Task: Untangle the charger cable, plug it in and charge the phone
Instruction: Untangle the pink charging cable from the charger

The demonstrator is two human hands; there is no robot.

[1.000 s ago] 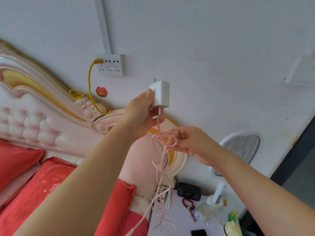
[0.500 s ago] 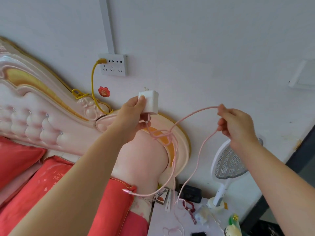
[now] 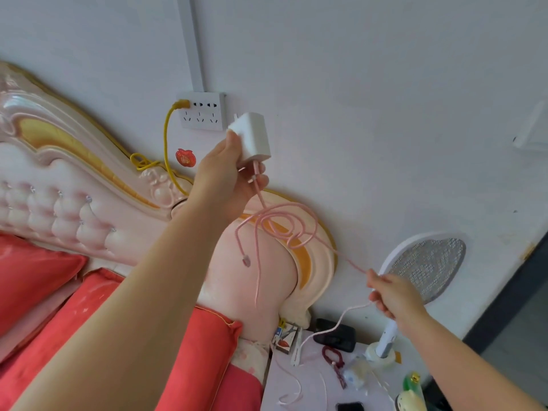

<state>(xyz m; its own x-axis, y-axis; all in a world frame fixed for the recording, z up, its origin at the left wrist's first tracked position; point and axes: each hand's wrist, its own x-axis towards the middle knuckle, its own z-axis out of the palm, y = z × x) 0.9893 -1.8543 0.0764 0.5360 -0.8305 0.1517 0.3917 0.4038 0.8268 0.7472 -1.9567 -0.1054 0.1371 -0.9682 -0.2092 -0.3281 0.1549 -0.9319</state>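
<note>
Your left hand (image 3: 225, 176) is gripping the white charger block (image 3: 255, 137) at the upper centre of the frame. The thumb is lying along its left side and the fingers are curling under its base. The block's prongs are pointing up and left toward the wall socket (image 3: 203, 114), close beside it but not plugged in.

The pink cable (image 3: 284, 223) is leaving the underside of the block and passing over your fingers. Just below the hand it is coiling in several loose loops in front of the headboard (image 3: 74, 179). Its free connector end (image 3: 246, 260) is hanging beneath the loops. One strand is running down and right from the loops to your right hand (image 3: 391, 295), which is pinching it between thumb and fingertips right of centre. Below that hand the cable is dropping to the table (image 3: 314, 390) at the lower centre and lying there in slack curves.

A yellow cord (image 3: 166, 143) is hanging from the socket's left end, with a red sticker (image 3: 185, 158) on the wall just below. Red pillows (image 3: 35, 277) are filling the lower left. A racket-shaped swatter (image 3: 427, 268) is standing upright behind your right hand. A dark flat object (image 3: 335, 335) is lying at the back of the table and a second dark slab (image 3: 350, 407) at the bottom edge. You cannot tell which of them is the phone.
</note>
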